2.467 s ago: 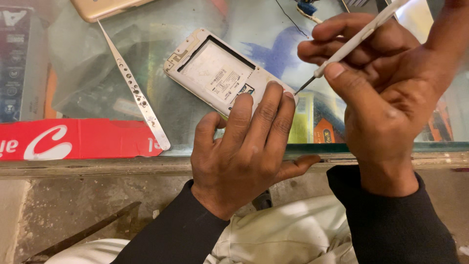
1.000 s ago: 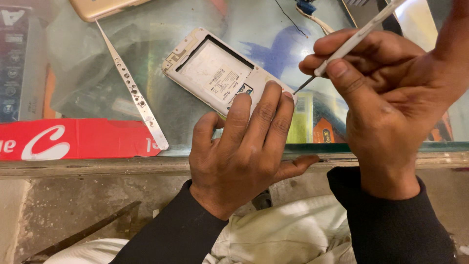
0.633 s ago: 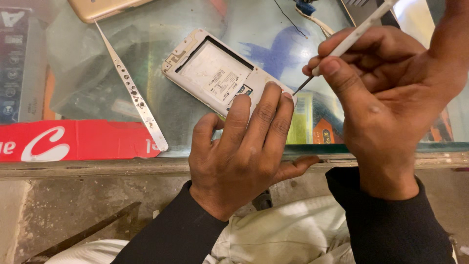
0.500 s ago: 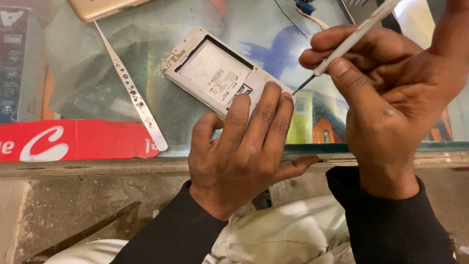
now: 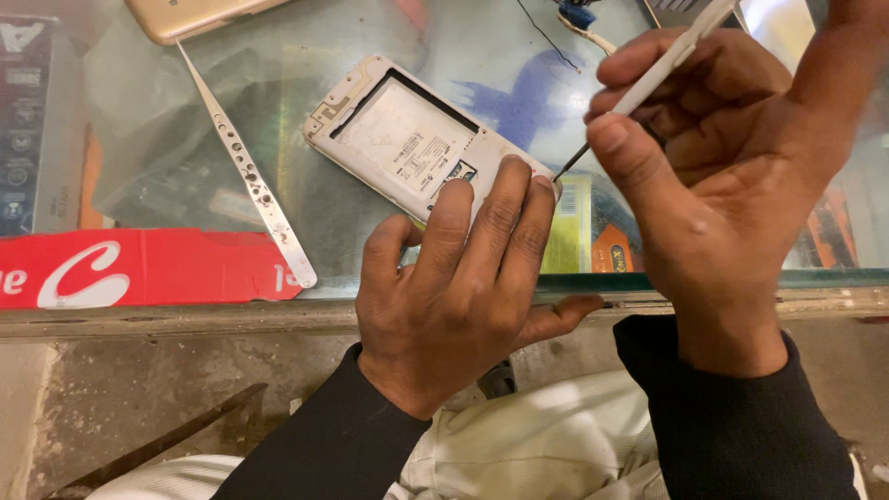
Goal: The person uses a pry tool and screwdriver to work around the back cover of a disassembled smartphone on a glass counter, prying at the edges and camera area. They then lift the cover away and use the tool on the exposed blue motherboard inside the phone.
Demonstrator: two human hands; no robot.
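My left hand (image 5: 454,306) presses flat, fingers spread, on the light, likely fragile phone's (image 5: 407,143) near corner, while my right hand (image 5: 713,176) pinches a thin screwdriver (image 5: 648,79) at that corner.

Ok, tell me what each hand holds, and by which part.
Right hand: a white screwdriver, pinched mid-shaft, tip at the phone's corner. Left hand: fingers press down the opened phone at its near end.

Head view, steeply downward (close)
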